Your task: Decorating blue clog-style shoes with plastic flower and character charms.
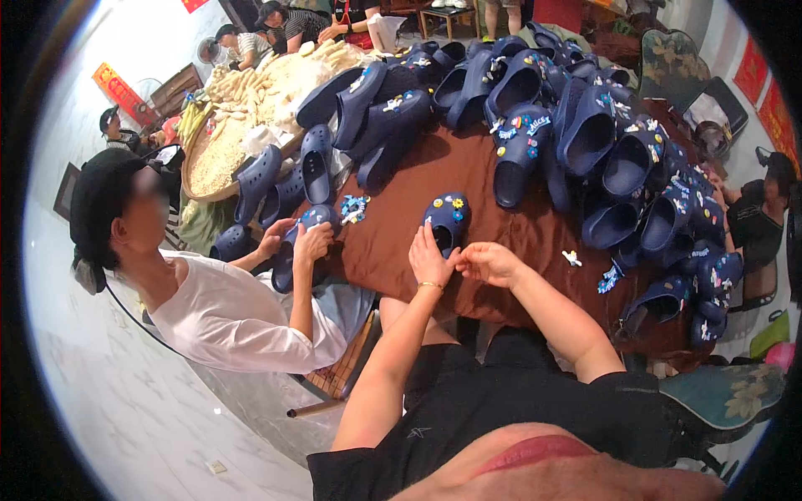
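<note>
The left hand (pixel 428 259) lies flat with its fingers together against the near side of a navy clog (pixel 446 220), steadying it; a thin bracelet (pixel 431 285) circles that wrist. The right hand (pixel 489 261) meets it just beside the clog's heel end, fingertips drawn together as if pinching something small, though what sits between them is too small to tell. The clog rests near the front edge of a table covered in a brown cloth (pixel 468 175), its toe pointing away from the person, with a yellow and a white charm (pixel 457 203) on its upper. To the left of it on the cloth lies a small cluster of loose charms (pixel 353 208), and to the right, near the front edge, a single white charm (pixel 571 258). The back and right side of the table are buried under a heap of navy clogs (pixel 585 117), many already dotted with coloured charms. At the left edge of the table a seated person in a white shirt (pixel 225 313) holds another navy clog (pixel 307 225) with both hands. Beyond them, at the far left corner, a round tray of pale pieces (pixel 242 108) sits with more people behind it.
</note>
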A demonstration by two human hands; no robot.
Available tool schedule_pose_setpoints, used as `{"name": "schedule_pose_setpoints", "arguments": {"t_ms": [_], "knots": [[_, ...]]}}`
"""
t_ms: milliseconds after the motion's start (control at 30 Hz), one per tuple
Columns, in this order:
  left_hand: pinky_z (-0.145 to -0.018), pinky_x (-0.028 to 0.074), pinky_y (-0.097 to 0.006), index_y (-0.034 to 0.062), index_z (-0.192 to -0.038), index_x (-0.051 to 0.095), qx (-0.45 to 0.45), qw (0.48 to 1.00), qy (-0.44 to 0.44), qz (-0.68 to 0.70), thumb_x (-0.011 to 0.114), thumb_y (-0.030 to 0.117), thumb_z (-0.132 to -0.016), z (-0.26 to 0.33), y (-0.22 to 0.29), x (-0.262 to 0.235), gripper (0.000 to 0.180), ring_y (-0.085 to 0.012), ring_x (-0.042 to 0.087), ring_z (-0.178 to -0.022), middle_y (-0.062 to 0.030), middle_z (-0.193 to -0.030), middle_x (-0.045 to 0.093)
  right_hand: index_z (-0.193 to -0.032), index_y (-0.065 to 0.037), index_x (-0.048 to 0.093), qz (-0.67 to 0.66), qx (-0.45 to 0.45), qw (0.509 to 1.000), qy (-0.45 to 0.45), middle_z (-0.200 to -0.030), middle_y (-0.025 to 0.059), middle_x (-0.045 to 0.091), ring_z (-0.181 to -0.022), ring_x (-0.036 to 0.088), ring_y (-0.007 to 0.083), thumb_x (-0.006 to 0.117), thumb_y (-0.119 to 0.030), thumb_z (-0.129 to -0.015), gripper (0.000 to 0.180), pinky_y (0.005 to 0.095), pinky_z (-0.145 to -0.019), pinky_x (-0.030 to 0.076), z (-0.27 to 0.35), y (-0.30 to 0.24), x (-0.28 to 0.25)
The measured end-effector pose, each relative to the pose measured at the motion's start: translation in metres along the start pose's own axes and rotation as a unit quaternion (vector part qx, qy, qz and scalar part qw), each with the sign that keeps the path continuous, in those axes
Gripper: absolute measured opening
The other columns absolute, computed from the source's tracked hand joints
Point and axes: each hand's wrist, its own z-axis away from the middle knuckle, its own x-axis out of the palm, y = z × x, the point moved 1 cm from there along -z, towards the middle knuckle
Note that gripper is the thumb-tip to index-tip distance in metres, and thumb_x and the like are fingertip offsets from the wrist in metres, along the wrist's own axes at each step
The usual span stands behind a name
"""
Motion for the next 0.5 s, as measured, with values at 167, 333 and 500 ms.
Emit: {"name": "schedule_pose_setpoints", "arguments": {"t_ms": [167,333,500], "knots": [[-0.093,0.032,-0.044,0.0052,-0.130,0.027,0.005,1.000,0.005,-0.005,0.070,0.037,-0.062,-0.002,0.000,0.002,0.087,-0.0346,0.040,-0.114,-0.0199,-0.125,0.041,-0.089,-0.004,0.058,0.011,0.034,0.999,0.008,-0.087,0.0059,0.060,-0.081,0.058,0.0156,0.052,-0.015,-0.086,0.013,0.0285,-0.071,0.048,-0.005,0.016,-0.008],[-0.093,0.032,-0.043,0.0058,-0.130,0.028,-0.002,1.000,0.003,-0.006,0.070,0.037,-0.061,-0.002,0.000,0.002,0.087,-0.0340,0.040,-0.114,-0.0197,-0.125,0.041,-0.089,-0.004,0.057,-0.001,0.066,0.997,0.034,-0.091,0.0068,0.061,-0.080,0.058,0.0162,0.050,-0.013,-0.086,0.012,0.0291,-0.071,0.048,-0.007,0.027,-0.009],[-0.094,0.032,-0.043,0.0061,-0.130,0.028,-0.002,1.000,0.005,-0.006,0.071,0.037,-0.061,-0.001,0.000,0.001,0.087,-0.0336,0.040,-0.114,-0.0195,-0.125,0.040,-0.088,-0.004,0.056,0.001,0.081,0.996,0.031,-0.092,0.0075,0.061,-0.081,0.058,0.0171,0.049,-0.015,-0.087,0.013,0.0301,-0.073,0.048,-0.008,0.034,-0.009]]}}
